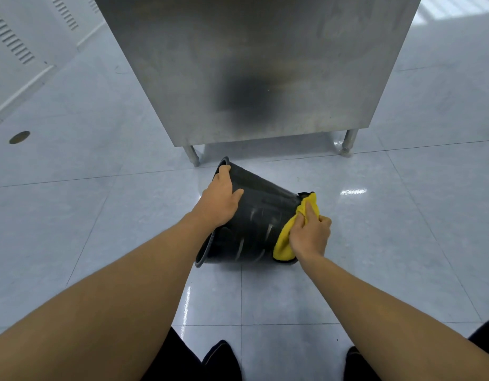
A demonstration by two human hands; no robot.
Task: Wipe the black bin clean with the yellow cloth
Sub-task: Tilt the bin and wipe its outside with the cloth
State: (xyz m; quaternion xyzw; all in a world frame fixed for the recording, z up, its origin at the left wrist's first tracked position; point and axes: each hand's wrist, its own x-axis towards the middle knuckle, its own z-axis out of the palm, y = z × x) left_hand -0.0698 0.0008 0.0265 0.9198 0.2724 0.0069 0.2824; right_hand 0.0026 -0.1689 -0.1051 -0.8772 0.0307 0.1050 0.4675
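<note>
The black bin (261,215) lies on its side on the tiled floor, its open mouth to the left and its base to the right. My left hand (220,196) grips the upper rim and wall near the mouth. My right hand (310,233) is closed on the yellow cloth (287,235), pressing it flat against the bin's base end. The cloth covers most of the base. Wet streaks show along the bin's side wall.
A stainless steel cabinet (254,64) on short metal legs (349,143) stands right behind the bin. Glossy grey floor tiles (389,243) spread all around. A round floor drain cover (19,137) lies far left. My shoes (221,358) are at the bottom edge.
</note>
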